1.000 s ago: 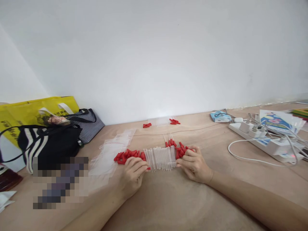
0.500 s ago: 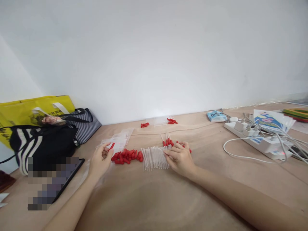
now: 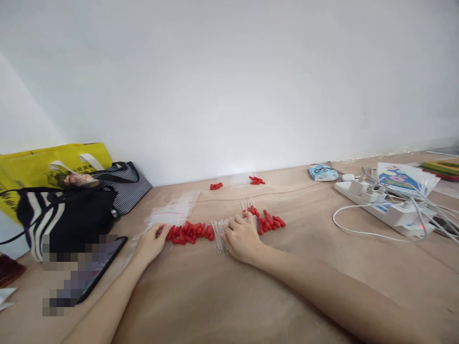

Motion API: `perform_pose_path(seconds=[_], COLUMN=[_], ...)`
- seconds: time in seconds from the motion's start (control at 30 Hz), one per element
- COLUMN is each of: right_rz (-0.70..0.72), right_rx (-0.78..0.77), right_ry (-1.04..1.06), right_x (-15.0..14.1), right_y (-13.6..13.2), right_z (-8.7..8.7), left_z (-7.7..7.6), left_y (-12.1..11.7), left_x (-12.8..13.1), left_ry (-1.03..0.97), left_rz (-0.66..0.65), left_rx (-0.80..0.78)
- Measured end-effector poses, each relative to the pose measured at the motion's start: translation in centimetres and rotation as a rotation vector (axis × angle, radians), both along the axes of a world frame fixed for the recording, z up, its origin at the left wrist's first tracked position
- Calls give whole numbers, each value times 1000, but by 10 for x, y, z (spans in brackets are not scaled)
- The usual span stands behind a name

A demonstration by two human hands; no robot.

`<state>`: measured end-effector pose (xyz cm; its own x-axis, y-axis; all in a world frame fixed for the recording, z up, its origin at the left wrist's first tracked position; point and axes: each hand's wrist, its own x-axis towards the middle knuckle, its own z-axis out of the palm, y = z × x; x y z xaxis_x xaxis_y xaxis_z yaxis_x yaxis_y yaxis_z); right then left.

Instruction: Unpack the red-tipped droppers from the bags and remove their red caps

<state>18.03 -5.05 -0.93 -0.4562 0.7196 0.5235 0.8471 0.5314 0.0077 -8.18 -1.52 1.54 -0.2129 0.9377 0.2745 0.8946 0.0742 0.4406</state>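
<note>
A row of clear plastic dropper tubes lies on the brown table, with a heap of red rubber caps to its left and a second heap of red caps to its right. My right hand rests palm down on the tubes, fingers curled over them. My left hand lies at the left end of the left cap heap, on the edge of a stack of clear zip bags; its fingertips touch the caps. A few capped droppers stand out just behind my right hand.
A black striped bag, a grey striped bag and a yellow bag stand at the left. A dark tablet lies near my left forearm. A white power strip with cables and a face mask pack sit at the right. More tubes and caps lie by the wall.
My left hand left the tubes and went left to the zip bags, then settled beside the red caps. My right hand slid left from the right caps onto the tubes.
</note>
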Motion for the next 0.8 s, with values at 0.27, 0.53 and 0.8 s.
perform_pose_path(seconds=[0.27,0.53,0.8], right_rz=[8,-15,112], right_rx=[-53,256,193], right_ry=[57,271,199], right_x=[6,83,117], right_y=[-7,-12,-18], right_z=[6,-6,-12], left_z=[1,4,18], left_y=[-1,-5,25], left_x=[0,27,164], left_ry=[41,233,238], left_rz=[31,-176,-406], left_rx=[-6,367,-104])
